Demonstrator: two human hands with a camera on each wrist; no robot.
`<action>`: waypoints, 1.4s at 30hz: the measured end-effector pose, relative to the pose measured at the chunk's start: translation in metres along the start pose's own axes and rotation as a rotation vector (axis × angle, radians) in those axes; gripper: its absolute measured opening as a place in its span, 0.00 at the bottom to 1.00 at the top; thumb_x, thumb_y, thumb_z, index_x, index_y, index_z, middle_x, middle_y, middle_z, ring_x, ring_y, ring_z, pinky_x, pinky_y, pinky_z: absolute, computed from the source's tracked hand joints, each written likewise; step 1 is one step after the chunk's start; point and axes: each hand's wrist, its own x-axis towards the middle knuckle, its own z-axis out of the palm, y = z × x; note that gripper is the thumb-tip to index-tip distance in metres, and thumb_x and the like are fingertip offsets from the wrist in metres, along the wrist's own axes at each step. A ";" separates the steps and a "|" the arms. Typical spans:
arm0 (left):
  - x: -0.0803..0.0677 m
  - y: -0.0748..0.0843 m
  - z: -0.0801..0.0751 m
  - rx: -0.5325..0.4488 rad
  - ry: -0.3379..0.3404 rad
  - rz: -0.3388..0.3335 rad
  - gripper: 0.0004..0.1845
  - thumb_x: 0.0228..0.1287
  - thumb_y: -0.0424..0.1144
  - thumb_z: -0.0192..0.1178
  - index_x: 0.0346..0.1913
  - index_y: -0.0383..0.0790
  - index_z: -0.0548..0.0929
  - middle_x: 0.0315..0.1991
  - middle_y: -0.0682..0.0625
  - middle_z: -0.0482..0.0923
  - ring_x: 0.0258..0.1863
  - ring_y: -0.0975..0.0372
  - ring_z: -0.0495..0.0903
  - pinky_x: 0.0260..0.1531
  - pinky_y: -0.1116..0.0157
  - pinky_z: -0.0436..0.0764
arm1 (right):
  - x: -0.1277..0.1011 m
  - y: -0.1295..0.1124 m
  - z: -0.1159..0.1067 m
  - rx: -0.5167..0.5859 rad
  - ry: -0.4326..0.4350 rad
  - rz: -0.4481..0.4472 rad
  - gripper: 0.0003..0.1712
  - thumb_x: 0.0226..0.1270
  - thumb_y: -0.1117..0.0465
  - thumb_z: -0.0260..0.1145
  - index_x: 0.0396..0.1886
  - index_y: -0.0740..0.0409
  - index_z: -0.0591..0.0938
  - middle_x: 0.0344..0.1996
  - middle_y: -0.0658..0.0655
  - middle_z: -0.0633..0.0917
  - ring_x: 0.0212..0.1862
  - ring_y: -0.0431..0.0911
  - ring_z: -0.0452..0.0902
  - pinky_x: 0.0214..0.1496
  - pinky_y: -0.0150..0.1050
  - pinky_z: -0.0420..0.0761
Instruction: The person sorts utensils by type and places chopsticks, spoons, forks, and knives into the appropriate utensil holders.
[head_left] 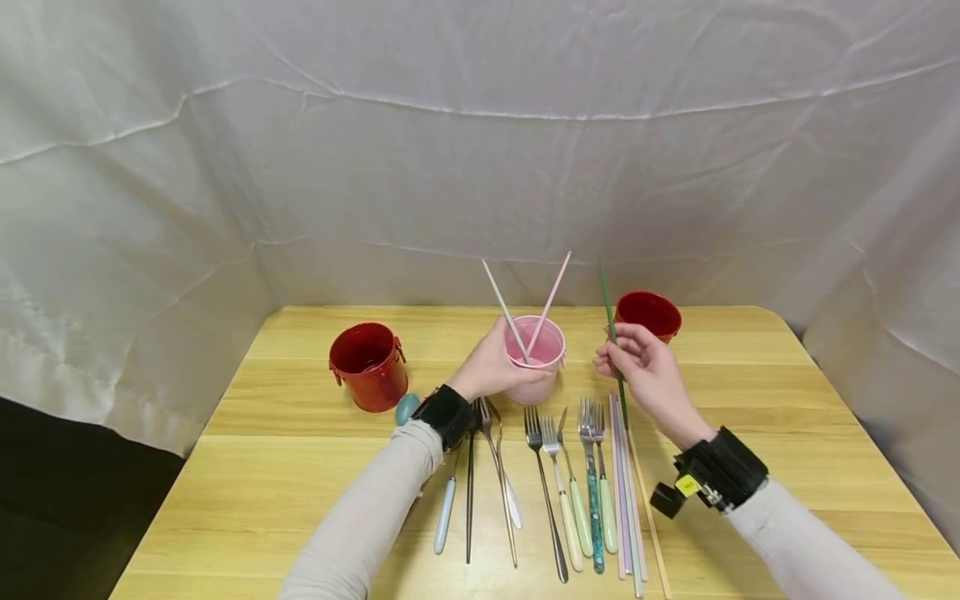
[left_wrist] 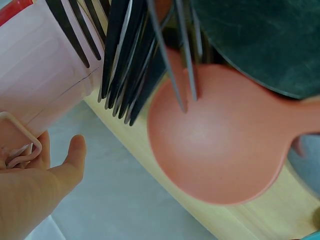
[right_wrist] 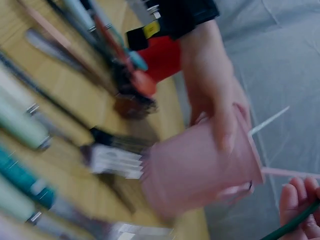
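Observation:
My left hand [head_left: 491, 364] grips the side of a pink bucket [head_left: 534, 390] in the middle of the table. A white chopstick [head_left: 497, 292] and a pink chopstick [head_left: 554, 287] lean apart inside the bucket, as the head view shows. To the right of it, my right hand [head_left: 651, 373] pinches a long green chopstick [head_left: 605, 287] between thumb and fingers, its tip pointing up and away. In the right wrist view the left thumb [right_wrist: 225, 132] lies along the bucket's wall.
Red buckets stand at the left [head_left: 375, 383] and behind my right hand [head_left: 651, 312]. A row of forks [head_left: 551, 450], knives [head_left: 576, 492] and loose chopsticks [head_left: 626, 517] covers the front middle. A coral-coloured spoon [left_wrist: 215, 145] lies below my left wrist. Grey cloth [head_left: 525, 183] hangs behind.

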 end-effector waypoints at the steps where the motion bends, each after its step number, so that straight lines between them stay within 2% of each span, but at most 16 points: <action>1: 0.000 0.000 0.000 0.000 -0.001 0.002 0.48 0.47 0.36 0.80 0.70 0.36 0.63 0.63 0.39 0.76 0.63 0.46 0.76 0.68 0.46 0.73 | 0.004 -0.004 0.003 0.027 0.017 -0.014 0.15 0.77 0.65 0.57 0.59 0.63 0.71 0.39 0.47 0.85 0.41 0.37 0.86 0.47 0.29 0.86; 7: 0.001 -0.001 0.001 -0.014 -0.004 -0.002 0.48 0.47 0.36 0.80 0.70 0.37 0.63 0.62 0.39 0.75 0.63 0.46 0.76 0.68 0.46 0.73 | 0.026 -0.025 0.023 0.160 0.131 -0.091 0.13 0.77 0.65 0.57 0.57 0.52 0.73 0.40 0.50 0.83 0.42 0.37 0.84 0.50 0.29 0.85; 17: 0.000 -0.005 0.000 -0.012 0.004 -0.020 0.48 0.46 0.38 0.81 0.69 0.39 0.64 0.62 0.41 0.76 0.63 0.46 0.76 0.67 0.46 0.74 | 0.058 -0.042 0.056 0.290 0.268 -0.238 0.14 0.76 0.71 0.55 0.53 0.50 0.74 0.36 0.49 0.84 0.38 0.38 0.84 0.49 0.29 0.86; 22: -0.001 -0.006 -0.001 -0.016 0.006 -0.022 0.48 0.46 0.37 0.81 0.69 0.39 0.63 0.62 0.42 0.76 0.62 0.49 0.77 0.67 0.48 0.75 | 0.068 -0.042 0.068 0.334 0.273 -0.262 0.14 0.75 0.72 0.56 0.53 0.52 0.73 0.36 0.51 0.83 0.39 0.40 0.85 0.50 0.32 0.86; 24: -0.001 -0.006 -0.001 -0.015 0.007 -0.020 0.48 0.46 0.37 0.81 0.69 0.39 0.63 0.62 0.42 0.76 0.62 0.49 0.77 0.67 0.48 0.74 | 0.069 -0.039 0.070 0.273 0.250 -0.249 0.15 0.75 0.71 0.57 0.57 0.57 0.72 0.40 0.53 0.83 0.45 0.44 0.85 0.54 0.33 0.85; 26: -0.001 -0.006 -0.001 -0.011 0.010 -0.012 0.48 0.46 0.37 0.81 0.69 0.39 0.63 0.62 0.42 0.76 0.62 0.48 0.77 0.68 0.48 0.74 | 0.068 -0.034 0.070 0.154 0.213 -0.222 0.20 0.75 0.68 0.58 0.63 0.61 0.69 0.48 0.58 0.81 0.54 0.48 0.82 0.61 0.37 0.83; 30: -0.001 -0.005 -0.002 -0.006 0.008 -0.001 0.48 0.45 0.37 0.81 0.69 0.38 0.64 0.61 0.41 0.76 0.62 0.48 0.76 0.68 0.48 0.73 | 0.062 -0.020 0.063 -0.069 0.161 -0.162 0.29 0.76 0.64 0.60 0.72 0.64 0.63 0.61 0.66 0.74 0.69 0.55 0.71 0.74 0.48 0.73; 32: -0.002 -0.004 -0.002 -0.006 0.008 0.001 0.48 0.45 0.37 0.81 0.69 0.38 0.64 0.62 0.41 0.76 0.62 0.48 0.77 0.68 0.47 0.73 | 0.058 -0.013 0.058 -0.105 0.154 -0.137 0.29 0.75 0.63 0.60 0.72 0.64 0.64 0.64 0.68 0.73 0.71 0.57 0.69 0.75 0.53 0.70; 36: -0.003 -0.004 -0.003 0.003 0.006 -0.006 0.49 0.45 0.38 0.81 0.70 0.36 0.63 0.62 0.41 0.76 0.62 0.49 0.77 0.68 0.48 0.74 | 0.050 -0.003 0.050 -0.136 0.155 -0.125 0.25 0.74 0.66 0.59 0.68 0.65 0.68 0.62 0.67 0.75 0.68 0.57 0.71 0.73 0.55 0.72; 39: -0.003 -0.004 -0.004 0.008 0.000 -0.008 0.50 0.45 0.37 0.81 0.70 0.34 0.63 0.62 0.40 0.76 0.62 0.48 0.77 0.68 0.47 0.74 | 0.042 0.003 0.045 -0.172 0.154 -0.121 0.22 0.74 0.69 0.57 0.65 0.66 0.70 0.60 0.67 0.77 0.66 0.57 0.74 0.66 0.37 0.77; 42: -0.003 -0.003 -0.004 0.006 -0.006 -0.009 0.50 0.45 0.37 0.81 0.70 0.34 0.63 0.62 0.39 0.76 0.62 0.47 0.77 0.68 0.45 0.73 | 0.035 0.008 0.040 -0.190 0.151 -0.105 0.21 0.72 0.71 0.57 0.64 0.67 0.71 0.59 0.69 0.77 0.64 0.58 0.75 0.55 0.21 0.75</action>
